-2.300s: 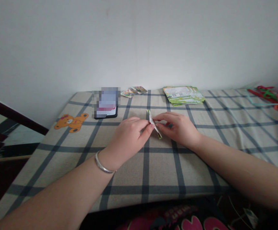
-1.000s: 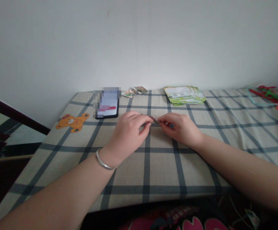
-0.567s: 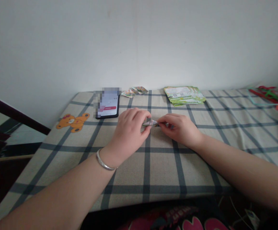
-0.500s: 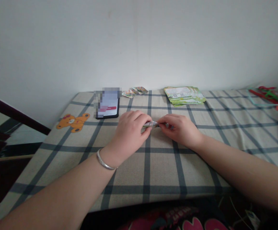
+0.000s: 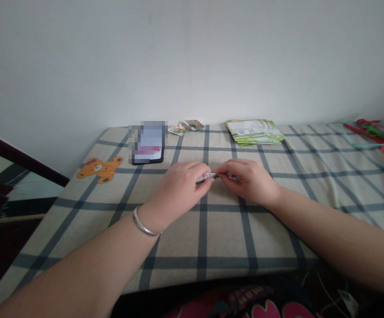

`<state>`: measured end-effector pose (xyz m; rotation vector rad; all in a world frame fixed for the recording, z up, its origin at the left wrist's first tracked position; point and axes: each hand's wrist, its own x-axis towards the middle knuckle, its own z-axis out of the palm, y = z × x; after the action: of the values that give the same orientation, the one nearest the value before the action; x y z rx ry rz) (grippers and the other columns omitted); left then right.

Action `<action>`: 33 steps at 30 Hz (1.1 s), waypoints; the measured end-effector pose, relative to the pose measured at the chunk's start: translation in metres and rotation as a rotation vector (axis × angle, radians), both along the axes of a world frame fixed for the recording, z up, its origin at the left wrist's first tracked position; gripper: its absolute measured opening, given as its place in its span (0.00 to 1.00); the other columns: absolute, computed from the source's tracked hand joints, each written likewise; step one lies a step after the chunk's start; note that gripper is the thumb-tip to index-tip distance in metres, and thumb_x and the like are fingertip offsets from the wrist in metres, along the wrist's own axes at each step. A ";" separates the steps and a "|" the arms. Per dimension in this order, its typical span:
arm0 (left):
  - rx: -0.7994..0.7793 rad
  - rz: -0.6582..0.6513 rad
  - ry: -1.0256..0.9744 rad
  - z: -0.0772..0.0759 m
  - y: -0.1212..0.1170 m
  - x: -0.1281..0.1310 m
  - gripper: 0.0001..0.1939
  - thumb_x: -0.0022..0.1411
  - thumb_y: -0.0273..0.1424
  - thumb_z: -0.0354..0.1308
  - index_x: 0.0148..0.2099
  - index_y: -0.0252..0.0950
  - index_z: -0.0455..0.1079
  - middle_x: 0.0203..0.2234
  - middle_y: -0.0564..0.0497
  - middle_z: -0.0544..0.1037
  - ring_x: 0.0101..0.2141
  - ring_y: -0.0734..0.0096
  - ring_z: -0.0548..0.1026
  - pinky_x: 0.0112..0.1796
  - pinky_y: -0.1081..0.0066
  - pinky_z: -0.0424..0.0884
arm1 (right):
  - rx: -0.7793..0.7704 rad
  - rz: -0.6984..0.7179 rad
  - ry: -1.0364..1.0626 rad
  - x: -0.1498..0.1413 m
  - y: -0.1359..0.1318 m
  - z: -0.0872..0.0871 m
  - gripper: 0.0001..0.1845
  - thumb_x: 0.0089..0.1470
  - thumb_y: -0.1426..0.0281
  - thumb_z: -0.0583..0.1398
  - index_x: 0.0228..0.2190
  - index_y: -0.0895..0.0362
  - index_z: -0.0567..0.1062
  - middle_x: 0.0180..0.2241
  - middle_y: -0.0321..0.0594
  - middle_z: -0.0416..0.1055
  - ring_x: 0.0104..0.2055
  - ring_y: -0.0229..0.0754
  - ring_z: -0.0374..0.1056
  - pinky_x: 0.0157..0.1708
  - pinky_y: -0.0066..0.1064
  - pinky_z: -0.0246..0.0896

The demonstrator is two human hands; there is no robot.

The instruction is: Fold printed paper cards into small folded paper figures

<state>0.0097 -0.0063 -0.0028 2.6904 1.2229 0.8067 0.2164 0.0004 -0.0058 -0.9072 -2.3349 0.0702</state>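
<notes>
Checked tablecloth [image 5: 225,234] (creased right): phone [image 5: 149,143], flat bear [image 5: 101,169], card stack [image 5: 254,132], strips [image 5: 374,130].

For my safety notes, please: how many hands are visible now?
2: the left hand, on the left part of the small paper piece; the right hand, at its right end. No others show.

The one view looks from the wearer's head, forward and down across the checked tablecloth [image 5: 178,240] to the white wall [image 5: 192,62] facing it. It is near enough that the left hand [image 5: 185,181] and right hand [image 5: 250,179] fall mid-frame, dark printed clothing [image 5: 261,309] edging the bottom.
</notes>
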 end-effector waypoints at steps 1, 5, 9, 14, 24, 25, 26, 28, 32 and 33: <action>0.010 -0.003 0.008 0.000 0.000 0.000 0.02 0.63 0.29 0.56 0.37 0.36 0.68 0.31 0.51 0.76 0.35 0.66 0.73 0.37 0.66 0.66 | 0.004 0.004 0.003 0.000 0.000 0.000 0.08 0.56 0.74 0.57 0.36 0.57 0.76 0.32 0.40 0.75 0.31 0.37 0.68 0.30 0.27 0.61; 0.028 0.009 0.057 -0.001 0.001 0.000 0.03 0.62 0.31 0.57 0.37 0.36 0.70 0.31 0.50 0.76 0.36 0.64 0.73 0.38 0.64 0.67 | 0.007 0.019 0.013 0.001 -0.001 0.000 0.08 0.56 0.74 0.57 0.37 0.58 0.75 0.32 0.40 0.76 0.31 0.37 0.69 0.30 0.27 0.62; 0.031 0.042 0.088 -0.001 0.000 0.000 0.05 0.63 0.32 0.57 0.35 0.36 0.70 0.28 0.51 0.74 0.34 0.64 0.72 0.35 0.66 0.66 | 0.006 0.016 0.042 0.001 -0.002 0.000 0.07 0.56 0.74 0.57 0.37 0.57 0.75 0.34 0.39 0.76 0.32 0.37 0.70 0.31 0.27 0.63; -0.002 0.115 0.044 0.000 -0.001 0.001 0.07 0.64 0.33 0.55 0.34 0.37 0.70 0.26 0.51 0.73 0.30 0.66 0.72 0.31 0.68 0.65 | 0.045 -0.048 0.124 0.001 0.000 0.001 0.04 0.55 0.75 0.58 0.33 0.55 0.72 0.32 0.38 0.75 0.33 0.38 0.68 0.32 0.30 0.63; 0.005 0.104 -0.109 -0.001 -0.005 0.001 0.09 0.63 0.30 0.57 0.46 0.39 0.63 0.34 0.53 0.78 0.33 0.68 0.76 0.31 0.70 0.67 | 0.084 -0.092 0.140 0.003 0.005 0.001 0.03 0.55 0.73 0.61 0.33 0.54 0.74 0.35 0.40 0.72 0.37 0.41 0.67 0.35 0.34 0.64; 0.011 0.102 -0.103 -0.001 -0.005 0.001 0.09 0.63 0.30 0.57 0.46 0.39 0.63 0.34 0.53 0.77 0.32 0.68 0.76 0.31 0.70 0.67 | 0.088 -0.098 0.132 0.002 0.005 0.001 0.02 0.55 0.72 0.61 0.34 0.54 0.74 0.35 0.40 0.73 0.37 0.41 0.67 0.34 0.34 0.63; 0.014 0.103 -0.097 -0.001 -0.006 0.001 0.08 0.64 0.31 0.56 0.45 0.39 0.63 0.33 0.53 0.77 0.32 0.68 0.76 0.31 0.70 0.66 | 0.093 -0.103 0.129 0.002 0.004 0.001 0.02 0.55 0.71 0.61 0.34 0.54 0.74 0.35 0.40 0.73 0.37 0.42 0.67 0.34 0.34 0.63; 0.008 0.105 -0.087 -0.001 -0.005 0.001 0.08 0.64 0.31 0.56 0.45 0.39 0.63 0.32 0.53 0.77 0.31 0.68 0.76 0.30 0.70 0.66 | 0.100 -0.109 0.128 0.001 0.003 0.002 0.03 0.56 0.71 0.61 0.34 0.54 0.74 0.36 0.40 0.73 0.37 0.42 0.67 0.35 0.34 0.63; -0.054 0.109 -0.072 0.001 -0.005 0.002 0.05 0.65 0.31 0.54 0.43 0.39 0.64 0.30 0.52 0.77 0.31 0.67 0.76 0.30 0.70 0.66 | 0.120 -0.104 0.115 0.001 0.002 0.003 0.03 0.56 0.70 0.61 0.35 0.54 0.75 0.36 0.40 0.74 0.38 0.42 0.68 0.37 0.34 0.63; -0.066 0.109 -0.071 0.001 -0.005 0.002 0.04 0.66 0.32 0.53 0.43 0.39 0.64 0.30 0.52 0.77 0.31 0.67 0.76 0.30 0.70 0.67 | 0.124 -0.101 0.108 0.001 0.002 0.003 0.03 0.56 0.70 0.61 0.35 0.54 0.75 0.35 0.40 0.74 0.38 0.42 0.68 0.37 0.35 0.63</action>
<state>0.0115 -0.0115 -0.0022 2.5395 1.3639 0.8518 0.2172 0.0022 -0.0030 -0.9338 -2.1651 -0.0648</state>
